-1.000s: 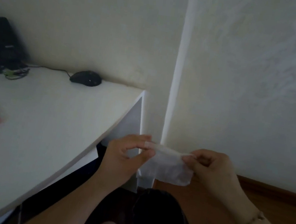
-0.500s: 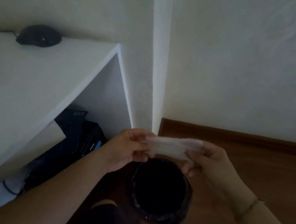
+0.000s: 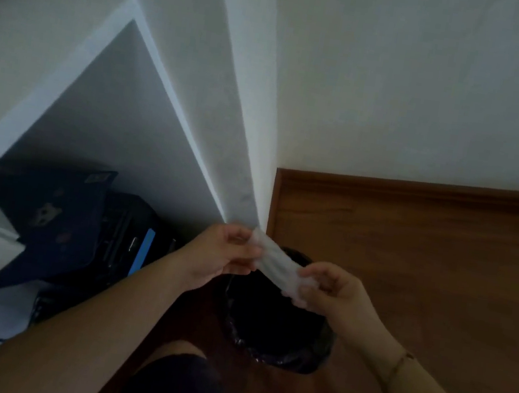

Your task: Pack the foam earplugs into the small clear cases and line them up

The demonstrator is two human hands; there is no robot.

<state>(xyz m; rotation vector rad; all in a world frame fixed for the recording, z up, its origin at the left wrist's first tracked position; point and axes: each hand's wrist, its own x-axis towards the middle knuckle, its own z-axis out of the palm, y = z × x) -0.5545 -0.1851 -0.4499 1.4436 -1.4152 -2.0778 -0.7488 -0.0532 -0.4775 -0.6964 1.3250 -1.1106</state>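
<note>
**Wrapper over the bin — earplugs and cases out of view**

- Left hand (image 3: 225, 255) and right hand (image 3: 334, 291) each pinch one end of a small whitish wrapper (image 3: 277, 268), stretched between them. Left grip: thumb and fingers clamped on the upper-left end. Right grip: fingers curled and clamped on the lower-right end.
- Wrapper hangs directly above the open mouth of a black-lined waste bin (image 3: 279, 344) standing on the wooden floor (image 3: 425, 271), close to the wall corner.
- Cannot tell whether the wrapper is empty or holds anything; it looks flat and crumpled, detail is soft in the dim light.
- No foam earplugs and no clear cases show here. Only the edge of the white surface (image 3: 40, 96) is visible at upper left, with dark bags and a blue-edged item stowed beneath it.
- A thin bracelet (image 3: 399, 363) sits on the right wrist.

Judgement: this looks like a side step of the packing, disposing of packaging, not the filling or lining-up itself. How far the packing has got cannot be read from here.

Next move probably calls for letting both pinches go so the wrapper falls inside the bin rim, then turning to the surface for the earplugs and cases. Light, limp material may drift; release low and centred.
</note>
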